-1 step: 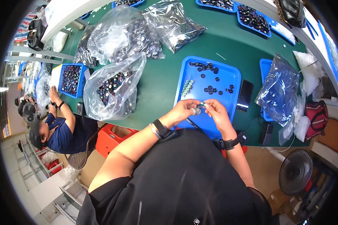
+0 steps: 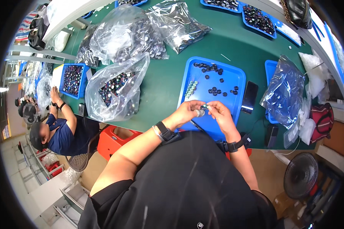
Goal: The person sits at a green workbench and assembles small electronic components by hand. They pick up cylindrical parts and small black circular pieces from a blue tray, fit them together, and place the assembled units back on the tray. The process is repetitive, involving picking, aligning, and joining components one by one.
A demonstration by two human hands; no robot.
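Observation:
Over the near part of a blue tray point(image 2: 242, 82), both hands pinch the same small dark green piece, perhaps a tiny circuit board. My left hand point(image 2: 185, 113) has its fingertips closed on one side of this green piece point(image 2: 204, 107). From the other side, my right hand point(image 2: 220, 113) grips it between thumb and fingers. A silvery ribbed band point(image 2: 199, 113) shows at the left fingers; I cannot tell whether it is worn or held. Farther up in the tray lie several round black parts point(image 2: 214, 91) and a row of pale green pieces point(image 2: 191, 89) with thin leads.
Right of the tray lies a black phone point(image 2: 250, 96), then a dark plastic bag point(image 2: 284, 89) over another blue tray. At left stand an open clear bag of small parts point(image 2: 118, 91) and a blue bin point(image 2: 73, 81). A co-worker point(image 2: 65, 129) sits at the far left.

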